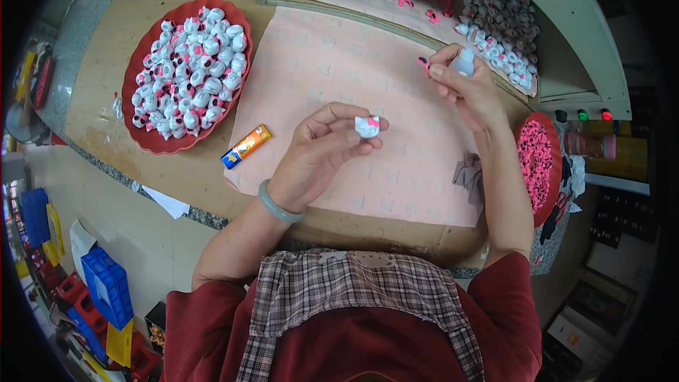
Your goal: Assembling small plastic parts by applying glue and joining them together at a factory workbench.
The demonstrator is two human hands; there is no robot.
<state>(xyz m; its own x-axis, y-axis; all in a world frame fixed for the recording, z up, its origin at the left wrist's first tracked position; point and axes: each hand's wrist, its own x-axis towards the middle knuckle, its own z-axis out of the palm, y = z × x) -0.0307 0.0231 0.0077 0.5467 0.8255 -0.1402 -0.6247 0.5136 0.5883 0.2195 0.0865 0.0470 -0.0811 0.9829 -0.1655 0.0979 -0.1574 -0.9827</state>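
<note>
Over the pale pink sheet [311, 56], my left hand [315, 148] is closed on a small white cat-head piece [366, 128] with a pink bow, pinched at the fingertips. Farther right and higher up, my right hand [472, 92] pinches a tiny pink and black piece [424, 64] between thumb and finger. The same hand also holds a small whitish translucent bottle [463, 62] against its fingers. Between the two hands there is a wide gap. An orange, yellow and blue tube-like pack [247, 146] lies left of my left wrist.
A red scalloped tray [170, 148] heaped with white and pink heads stands at left. Along the back, a green-framed box [594, 78] holds rows of heads. At right are a red tray [555, 170] of pink pieces and a grey cloth [468, 177].
</note>
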